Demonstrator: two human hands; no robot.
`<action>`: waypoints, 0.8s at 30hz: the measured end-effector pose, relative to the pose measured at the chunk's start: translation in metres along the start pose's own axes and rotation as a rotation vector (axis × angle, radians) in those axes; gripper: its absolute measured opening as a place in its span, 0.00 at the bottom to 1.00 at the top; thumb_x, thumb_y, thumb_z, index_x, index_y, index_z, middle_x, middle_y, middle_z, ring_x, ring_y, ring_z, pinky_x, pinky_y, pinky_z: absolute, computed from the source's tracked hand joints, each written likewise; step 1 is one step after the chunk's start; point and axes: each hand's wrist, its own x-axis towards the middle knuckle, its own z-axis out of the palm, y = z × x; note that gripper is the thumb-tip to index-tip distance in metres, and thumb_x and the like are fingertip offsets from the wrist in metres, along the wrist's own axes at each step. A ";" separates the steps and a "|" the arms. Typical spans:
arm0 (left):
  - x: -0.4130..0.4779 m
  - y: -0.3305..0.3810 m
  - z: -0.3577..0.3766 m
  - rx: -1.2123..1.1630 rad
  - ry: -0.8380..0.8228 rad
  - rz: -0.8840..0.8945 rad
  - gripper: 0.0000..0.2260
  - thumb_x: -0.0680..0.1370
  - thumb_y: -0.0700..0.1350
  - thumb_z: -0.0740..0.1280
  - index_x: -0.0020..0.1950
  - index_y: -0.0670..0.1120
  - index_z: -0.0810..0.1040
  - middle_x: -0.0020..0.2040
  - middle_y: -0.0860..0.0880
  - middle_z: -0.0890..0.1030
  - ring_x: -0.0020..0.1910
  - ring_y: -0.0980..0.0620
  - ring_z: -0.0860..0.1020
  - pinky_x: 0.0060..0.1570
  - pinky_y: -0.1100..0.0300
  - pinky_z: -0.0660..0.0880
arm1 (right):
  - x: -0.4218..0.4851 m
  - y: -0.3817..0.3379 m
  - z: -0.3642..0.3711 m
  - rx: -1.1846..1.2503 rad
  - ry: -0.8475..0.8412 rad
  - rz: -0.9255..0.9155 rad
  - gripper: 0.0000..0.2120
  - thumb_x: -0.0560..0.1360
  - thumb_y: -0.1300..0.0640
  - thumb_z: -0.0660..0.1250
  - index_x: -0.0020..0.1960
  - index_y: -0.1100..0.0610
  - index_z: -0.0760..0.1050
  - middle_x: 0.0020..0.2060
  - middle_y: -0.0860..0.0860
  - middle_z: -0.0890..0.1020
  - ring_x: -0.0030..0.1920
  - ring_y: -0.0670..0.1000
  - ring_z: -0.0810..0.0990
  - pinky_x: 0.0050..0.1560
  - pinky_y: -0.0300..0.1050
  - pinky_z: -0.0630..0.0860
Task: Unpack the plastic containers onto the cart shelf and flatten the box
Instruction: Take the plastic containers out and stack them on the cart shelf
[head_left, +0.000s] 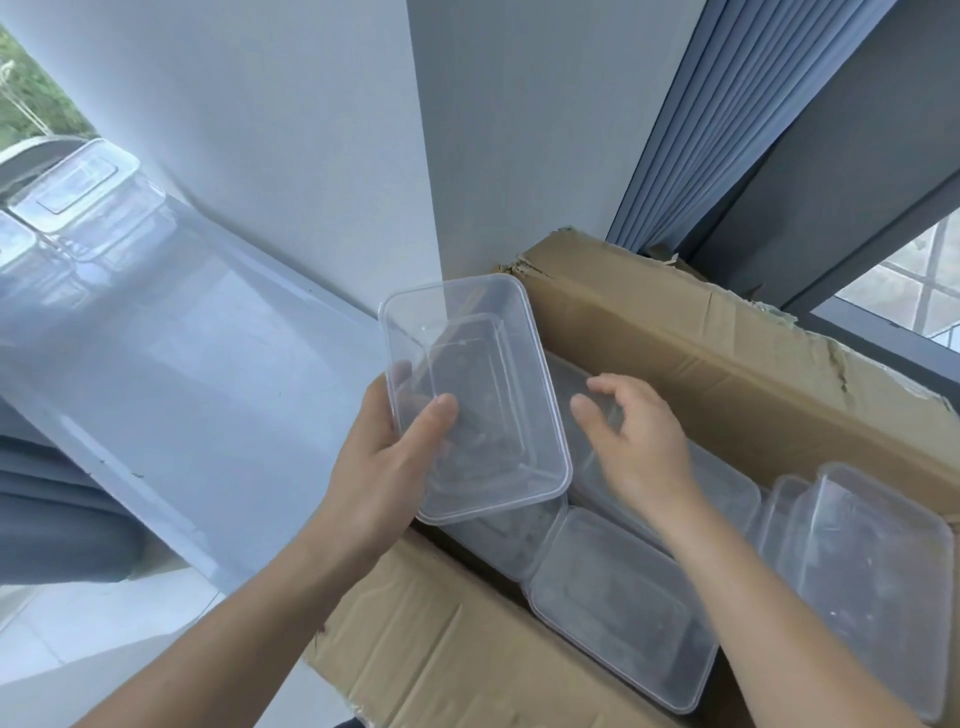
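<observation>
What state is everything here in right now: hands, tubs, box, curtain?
Brown cardboard box: open, more clear containers inside.
Clear rectangular plastic container: empty, lifted above the box, gripped by the left hand.
Right hand: fingers loosely curled, holding nothing, over the box.
Shelf containers: stacked on the pale shelf.
Blue curtain: gathered aside.

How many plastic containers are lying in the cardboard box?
5 containers visible: one at the front, one under the held container, one beneath the right hand, two tilted at the right end. Clear walls overlap, so more may be hidden.
</observation>
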 end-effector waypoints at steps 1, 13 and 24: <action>0.001 0.001 0.000 0.003 0.007 -0.002 0.09 0.80 0.50 0.67 0.54 0.65 0.72 0.53 0.56 0.83 0.53 0.59 0.82 0.51 0.59 0.76 | 0.011 0.008 0.007 -0.144 -0.038 0.017 0.19 0.79 0.47 0.65 0.67 0.53 0.74 0.66 0.48 0.75 0.69 0.51 0.69 0.67 0.42 0.64; 0.006 -0.003 -0.002 0.068 -0.009 0.064 0.21 0.73 0.57 0.67 0.65 0.55 0.74 0.54 0.54 0.84 0.53 0.53 0.83 0.56 0.51 0.78 | 0.030 0.007 0.035 -0.604 -0.145 0.080 0.39 0.73 0.39 0.66 0.77 0.55 0.59 0.67 0.55 0.71 0.65 0.59 0.66 0.63 0.52 0.63; -0.004 0.001 -0.010 0.100 0.023 0.081 0.11 0.78 0.52 0.70 0.56 0.63 0.72 0.51 0.55 0.85 0.50 0.58 0.83 0.45 0.66 0.75 | 0.003 -0.004 0.034 -0.424 -0.180 0.016 0.27 0.70 0.39 0.72 0.58 0.55 0.66 0.55 0.52 0.73 0.54 0.57 0.74 0.45 0.48 0.64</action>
